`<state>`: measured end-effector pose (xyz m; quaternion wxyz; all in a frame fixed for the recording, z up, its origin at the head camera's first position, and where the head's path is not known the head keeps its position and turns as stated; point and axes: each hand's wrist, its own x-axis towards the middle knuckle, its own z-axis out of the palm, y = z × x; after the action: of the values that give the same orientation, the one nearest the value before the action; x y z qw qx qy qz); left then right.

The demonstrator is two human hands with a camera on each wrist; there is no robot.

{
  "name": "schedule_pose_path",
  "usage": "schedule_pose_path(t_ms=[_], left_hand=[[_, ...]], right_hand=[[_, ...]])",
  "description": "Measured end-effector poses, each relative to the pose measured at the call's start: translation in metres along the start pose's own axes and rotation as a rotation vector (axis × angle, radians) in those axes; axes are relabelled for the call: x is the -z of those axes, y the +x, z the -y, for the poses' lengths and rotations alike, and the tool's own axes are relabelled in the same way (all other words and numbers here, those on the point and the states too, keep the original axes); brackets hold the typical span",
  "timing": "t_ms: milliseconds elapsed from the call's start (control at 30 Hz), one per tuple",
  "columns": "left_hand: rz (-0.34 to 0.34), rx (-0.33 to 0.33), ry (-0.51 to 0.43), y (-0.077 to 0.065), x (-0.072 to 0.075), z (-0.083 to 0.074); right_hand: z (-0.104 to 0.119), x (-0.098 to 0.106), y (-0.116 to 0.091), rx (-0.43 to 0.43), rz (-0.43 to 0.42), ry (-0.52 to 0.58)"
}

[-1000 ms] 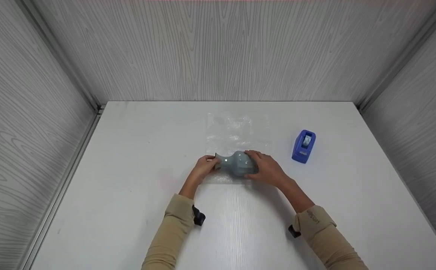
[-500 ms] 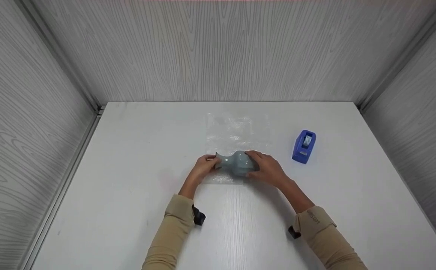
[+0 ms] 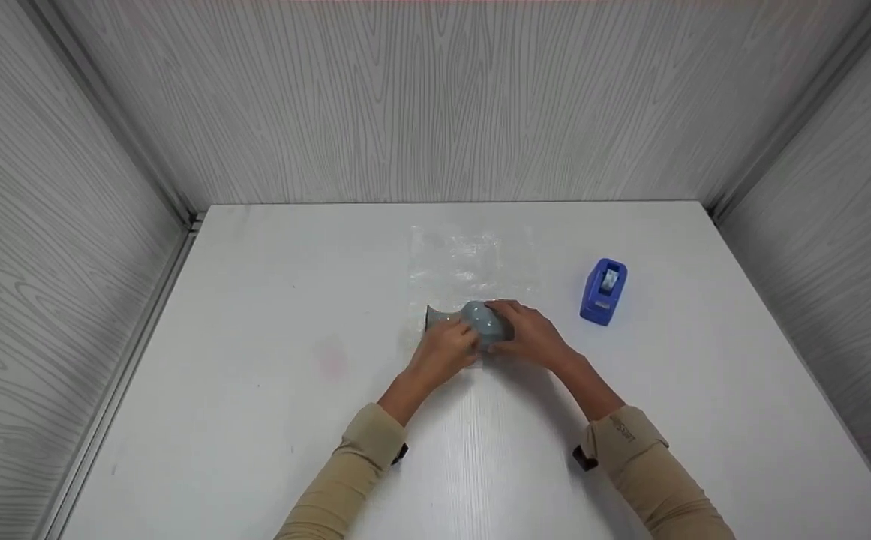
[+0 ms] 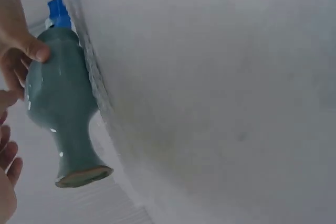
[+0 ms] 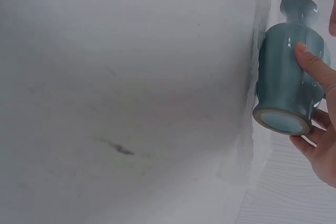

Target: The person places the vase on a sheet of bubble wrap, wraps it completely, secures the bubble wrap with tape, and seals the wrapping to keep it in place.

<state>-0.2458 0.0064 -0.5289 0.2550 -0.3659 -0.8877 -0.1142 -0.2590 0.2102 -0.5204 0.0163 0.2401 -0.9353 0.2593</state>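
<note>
A glossy grey-green vase (image 3: 484, 319) lies on its side on a clear sheet of bubble wrap (image 3: 465, 259), its flared mouth to the left. My right hand (image 3: 536, 341) holds the wide body near the base. In the right wrist view, the thumb presses one side of the vase (image 5: 286, 72) while the fingers reach round the other. My left hand (image 3: 446, 349) is over the neck in the head view, hiding part of it. Seen from the left wrist, that hand's loosely bent fingers (image 4: 8, 153) stand apart from the vase (image 4: 71, 90), with nothing between them.
To the right of the wrap, a blue tape dispenser (image 3: 604, 292) stands on the white table (image 3: 255, 330). Wood-grained panels (image 3: 435, 105) rise behind the table and along both sides.
My left hand has let go of the vase's mouth and moved right, towards the body. The right hand keeps its hold, and the vase has hardly moved.
</note>
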Motion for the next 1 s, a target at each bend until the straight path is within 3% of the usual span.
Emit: schedule_pose_path(t_ms=[100, 233, 433, 633, 733, 867, 1000], left_hand=[[0.14, -0.098, 0.152, -0.004, -0.005, -0.008], [0.206, -0.082, 0.255, -0.01, -0.011, -0.014], [0.273, -0.059, 0.322, -0.01, -0.013, -0.02], [0.389, -0.041, 0.35, -0.005, -0.011, -0.018], [0.376, -0.057, 0.326, -0.005, -0.01, -0.016], [0.301, -0.055, 0.273, -0.005, -0.009, -0.014], [0.219, -0.035, 0.227, -0.004, -0.007, -0.012]], right_hand=[[0.001, 0.0, 0.001, -0.005, 0.0, 0.017], [0.001, -0.001, 0.0, -0.026, 0.014, 0.02], [0.001, -0.001, -0.001, -0.046, 0.03, 0.012], [0.001, -0.004, -0.001, 0.028, -0.002, -0.04], [0.002, -0.008, -0.003, 0.104, -0.05, -0.104], [0.006, -0.016, -0.009, 0.206, -0.076, -0.19], [0.012, -0.023, -0.012, 0.217, -0.099, -0.275]])
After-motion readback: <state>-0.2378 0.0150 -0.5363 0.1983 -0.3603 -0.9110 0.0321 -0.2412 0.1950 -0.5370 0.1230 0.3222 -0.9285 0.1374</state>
